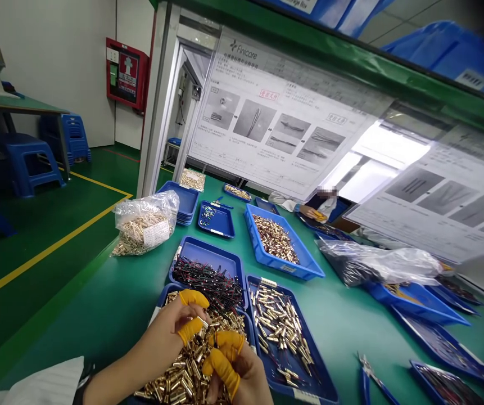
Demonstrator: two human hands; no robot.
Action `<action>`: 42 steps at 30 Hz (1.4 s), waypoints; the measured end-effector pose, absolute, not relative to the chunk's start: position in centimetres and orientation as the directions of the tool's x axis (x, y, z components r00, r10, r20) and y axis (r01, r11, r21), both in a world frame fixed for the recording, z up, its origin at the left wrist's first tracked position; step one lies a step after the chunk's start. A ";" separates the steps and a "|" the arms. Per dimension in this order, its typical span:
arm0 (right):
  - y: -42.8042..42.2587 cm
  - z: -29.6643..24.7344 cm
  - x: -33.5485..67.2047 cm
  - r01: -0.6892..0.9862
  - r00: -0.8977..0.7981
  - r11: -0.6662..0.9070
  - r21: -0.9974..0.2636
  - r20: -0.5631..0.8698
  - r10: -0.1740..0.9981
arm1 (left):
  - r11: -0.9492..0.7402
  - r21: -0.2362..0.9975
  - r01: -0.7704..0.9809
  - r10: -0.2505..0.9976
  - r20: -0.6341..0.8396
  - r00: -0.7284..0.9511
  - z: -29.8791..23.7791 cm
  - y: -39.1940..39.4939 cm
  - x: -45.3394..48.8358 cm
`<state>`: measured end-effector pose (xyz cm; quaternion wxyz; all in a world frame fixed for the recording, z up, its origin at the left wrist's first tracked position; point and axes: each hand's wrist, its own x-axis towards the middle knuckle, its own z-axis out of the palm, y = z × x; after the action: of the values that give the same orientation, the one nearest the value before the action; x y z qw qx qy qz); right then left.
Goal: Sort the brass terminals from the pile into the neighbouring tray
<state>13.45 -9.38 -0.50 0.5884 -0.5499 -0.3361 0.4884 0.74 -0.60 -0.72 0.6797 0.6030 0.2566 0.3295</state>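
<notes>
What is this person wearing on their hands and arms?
The left hand and right hand are bare except for yellow finger cots on some fingers. The left arm has a white sleeve and a dark wristband.

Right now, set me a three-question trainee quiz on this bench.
1. What covers the fingers of the left hand and the right hand as they work over the blue tray of gold-coloured pins?
2. True or false: the blue-handled pliers lie inside a tray.
3. What fills the tray just beyond the one under the hands? A: thin dark wires. B: a plastic bag of pins. C: paper sheets.

Key:
1. Yellow finger cots.
2. False: they lie on the green bench top.
3. A.
</notes>
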 end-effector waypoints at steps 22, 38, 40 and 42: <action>-10.0 -1.9 13.5 0.415 0.473 0.065 -0.908 0.276 0.837 | 0.067 0.995 -0.075 0.791 -0.007 0.612 -0.9 -0.7 1.2; -10.0 -1.5 12.8 0.142 0.465 -0.043 -0.989 0.029 0.885 | -0.509 0.822 0.256 0.582 0.109 0.806 -0.4 -1.5 0.4; -9.9 -1.2 12.8 0.026 0.437 -0.031 -0.999 -0.016 0.899 | -0.494 0.816 0.300 0.572 0.045 0.819 -0.2 -1.6 0.3; -9.8 -1.0 12.9 -0.189 0.399 0.010 -0.982 -0.068 0.914 | -0.418 0.864 0.281 0.593 0.025 0.805 0.0 -1.5 0.3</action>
<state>12.92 -9.81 -1.04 0.6296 -0.5506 -0.3293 0.4382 0.32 -1.52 -0.01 0.4700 0.8256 0.2648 0.1657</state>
